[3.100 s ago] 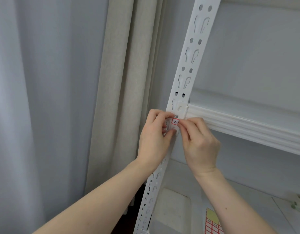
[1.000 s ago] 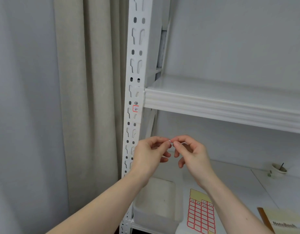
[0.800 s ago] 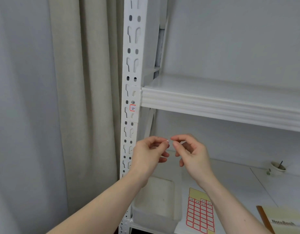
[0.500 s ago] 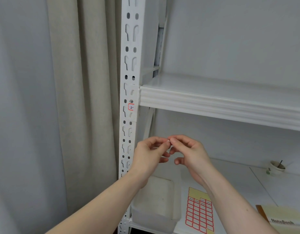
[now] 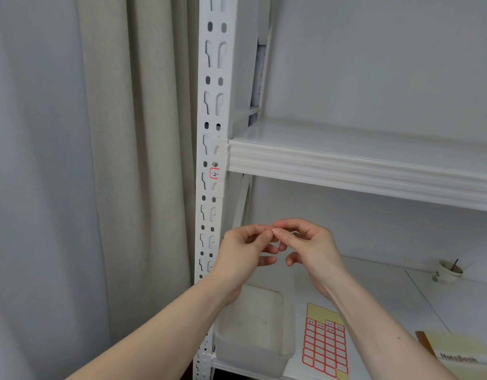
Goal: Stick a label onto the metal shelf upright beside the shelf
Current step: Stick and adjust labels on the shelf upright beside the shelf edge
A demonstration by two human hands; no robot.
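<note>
Fingertips of both hands meet in front of the lower bay. Left hand (image 5: 243, 252): thumb and forefinger pinched narrow, remaining fingers loosely curled beneath. Right hand (image 5: 309, 246): thumb and forefinger likewise pinched, tips touching those of the left. Whether anything is held between them cannot be told; at most a pale sliver shows at the contact point, too small to identify.

The task's thing, a small red-bordered white paper label with handwriting (image 5: 214, 174), sits flat on the front face of the white perforated metal shelf upright (image 5: 211, 111), just below the level of the white ribbed shelf board (image 5: 346, 165) and directly beside its end. By the look of it, the sticking is done.

Handling judgement: such a label is near weightless, thin and limp, adhesive on one side; likely to curl or stick to skin. Best taken by one corner or edge with the nails, then smoothed from the centre outward, keeping it on solid metal between the slots.

Below: a red-gridded label sheet on yellow backing (image 5: 325, 349), a translucent plastic tub (image 5: 253, 325), a yellow notebook (image 5: 456, 352) on the lower shelf. Beige curtain (image 5: 132, 160) left of the upright.
</note>
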